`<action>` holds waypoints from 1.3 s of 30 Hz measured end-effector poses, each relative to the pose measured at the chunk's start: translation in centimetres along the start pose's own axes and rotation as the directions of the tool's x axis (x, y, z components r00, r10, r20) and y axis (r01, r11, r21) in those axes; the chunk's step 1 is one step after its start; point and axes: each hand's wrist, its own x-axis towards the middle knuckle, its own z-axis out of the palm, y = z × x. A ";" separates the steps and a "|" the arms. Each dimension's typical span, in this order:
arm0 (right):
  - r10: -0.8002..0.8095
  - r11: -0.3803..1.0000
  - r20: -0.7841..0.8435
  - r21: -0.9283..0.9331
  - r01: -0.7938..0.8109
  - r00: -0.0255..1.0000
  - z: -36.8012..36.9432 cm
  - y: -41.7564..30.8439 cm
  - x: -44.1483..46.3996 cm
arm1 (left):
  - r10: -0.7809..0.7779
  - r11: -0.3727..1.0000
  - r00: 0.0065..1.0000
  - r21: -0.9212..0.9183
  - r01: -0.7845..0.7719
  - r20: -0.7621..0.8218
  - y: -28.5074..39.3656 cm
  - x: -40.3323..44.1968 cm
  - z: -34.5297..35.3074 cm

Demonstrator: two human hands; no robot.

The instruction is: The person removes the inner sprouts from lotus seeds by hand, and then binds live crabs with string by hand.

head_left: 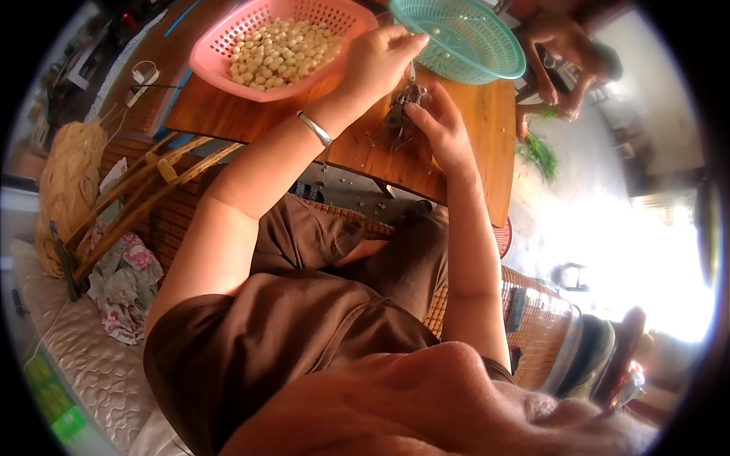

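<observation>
On the desk (479,152) we have the tool (397,120): small, dark, metal-looking, between the two hands. Left hand (382,64) is above it, fingers pinched narrow; a thin bright rod (412,71) shows just under them, but we can't tell if that grip is on it. Right hand (441,129) is beside the tool, half curled, thumb close to it, maybe touching; whether that grip holds anything, we can't tell. Pale pieces (285,57) are heaped in the pink basket (209,64), left side; teal basket (498,68), right side, has only a few small bits (436,32).

How we'd do this well, our judgement: steady the tool low with the right so it can't rock, keep right fingertips out from under the left, move the left slowly and straight, don't force it. Crumbs (371,141) lie by the tool; we'd brush them off so it sits flat. Left forearm passes close to the pink basket, so we'd watch for a bump
</observation>
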 end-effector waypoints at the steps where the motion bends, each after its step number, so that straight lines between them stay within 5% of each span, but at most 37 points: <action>1: 0.033 0.999 -0.021 -0.022 -0.033 0.999 0.1 -0.3 0.0 | -0.002 1.000 1.000 -0.003 0.002 -0.003 -0.1 0.0 0.0; 12: 0.048 0.989 -0.106 0.141 -0.032 0.993 -0.4 1.3 0.9 | -0.134 0.883 0.979 -0.431 0.188 0.152 -0.9 -1.0 -0.2; 19: 0.054 0.973 -0.165 0.230 -0.014 0.985 -1.0 1.6 1.2 | -0.104 0.842 0.959 -0.490 0.225 0.263 -1.2 -1.1 -0.1; 32: 0.113 0.942 -0.083 0.326 -0.080 0.990 -2.0 1.7 1.1 | 0.043 0.901 0.984 -0.432 0.036 0.172 -1.6 -1.0 -0.1; 39: 0.205 0.940 -0.195 0.312 -0.137 0.959 -1.5 1.5 1.1 | 0.010 0.901 0.986 -0.429 0.063 0.166 -1.7 -0.9 0.0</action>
